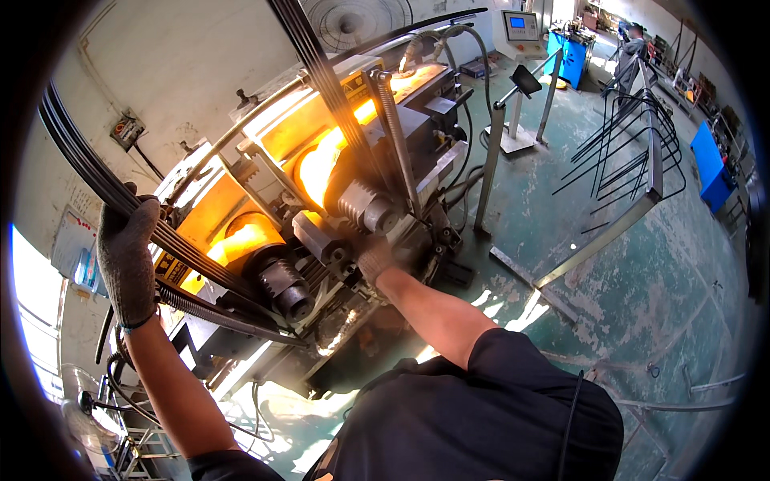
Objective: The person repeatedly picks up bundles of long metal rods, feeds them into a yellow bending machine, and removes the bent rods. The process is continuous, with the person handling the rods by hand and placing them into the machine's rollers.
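My left hand (128,260), in a grey knit glove, is closed round a bundle of long dark metal rods (76,144) at the left. The rods slant down past an orange-yellow bending machine (204,212). My right hand (377,259), also gloved, reaches over the front of the machine beside a hexagonal metal block (317,238). Its fingers are smeared by motion, so what they hold, if anything, is hidden. Two ridged metal shafts stick out of the machine, an upper one (367,204) and a lower one (285,287). Another rod bundle (329,88) rises between them.
A coil spring (393,120) stands at the machine's right. Further right are a control box (517,30) and a metal rack (597,244) hung with bent rods (601,160). A person (632,52) is far back. A large fan (349,24) stands behind the machine.
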Motion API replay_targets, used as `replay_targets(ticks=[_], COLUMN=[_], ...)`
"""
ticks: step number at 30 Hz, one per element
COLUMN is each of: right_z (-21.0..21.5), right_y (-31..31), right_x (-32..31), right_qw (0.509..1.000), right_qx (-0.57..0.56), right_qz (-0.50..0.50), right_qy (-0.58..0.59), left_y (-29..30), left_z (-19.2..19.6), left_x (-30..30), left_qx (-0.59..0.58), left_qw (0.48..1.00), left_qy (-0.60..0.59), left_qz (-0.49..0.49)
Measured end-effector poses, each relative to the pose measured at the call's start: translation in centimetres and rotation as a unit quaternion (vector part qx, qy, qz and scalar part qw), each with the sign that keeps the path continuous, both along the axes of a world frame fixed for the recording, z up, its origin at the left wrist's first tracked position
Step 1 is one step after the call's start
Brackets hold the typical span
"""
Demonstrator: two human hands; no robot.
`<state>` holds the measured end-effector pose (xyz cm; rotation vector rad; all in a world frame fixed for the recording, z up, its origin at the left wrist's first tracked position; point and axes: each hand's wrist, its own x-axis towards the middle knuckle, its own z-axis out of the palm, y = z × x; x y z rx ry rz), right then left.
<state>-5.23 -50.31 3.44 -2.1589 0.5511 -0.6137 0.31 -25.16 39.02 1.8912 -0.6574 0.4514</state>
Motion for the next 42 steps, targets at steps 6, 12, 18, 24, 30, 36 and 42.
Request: replay_targets(ticks=[6, 12, 18, 24, 30, 36, 42], right_z=[3.1, 2.9, 5.0, -3.7, 0.0, -4.4, -4.4], right_y=[0.7, -0.1, 0.0, -1.3, 0.6, -0.6, -0.6], right_x=[-1.0, -0.9, -0.7, 3.3, 0.2, 2.0, 2.0], right_qw=[0.91, 0.997, 0.963, 0.995, 0.923, 0.931, 0.952], right_qx=[0.399, 0.05, -0.135, 0.064, 0.368, 0.346, 0.293], right_qz=[-0.008, 0.051, 0.088, 0.029, -0.055, -0.016, 0.034], right_qy=[-0.114, 0.042, 0.217, 0.073, -0.095, -0.115, -0.086], left_y=[0.6, -0.3, 0.5, -0.1, 2.6, 2.5, 3.0], left_z=[1.3, 3.1, 3.2, 2.6, 1.7, 2.2, 2.3], left_x=[-0.1, -0.8, 0.5, 0.3, -0.3, -0.6, -0.7], left_qx=[0.041, 0.017, 0.061, -0.016, 0.054, 0.092, 0.094], left_qw=[0.999, 1.0, 0.995, 0.998, 0.994, 0.991, 0.988], left_qy=[0.012, -0.015, -0.073, 0.015, 0.087, 0.099, 0.116], left_qz=[0.006, -0.003, 0.015, 0.064, 0.033, 0.026, 0.034])
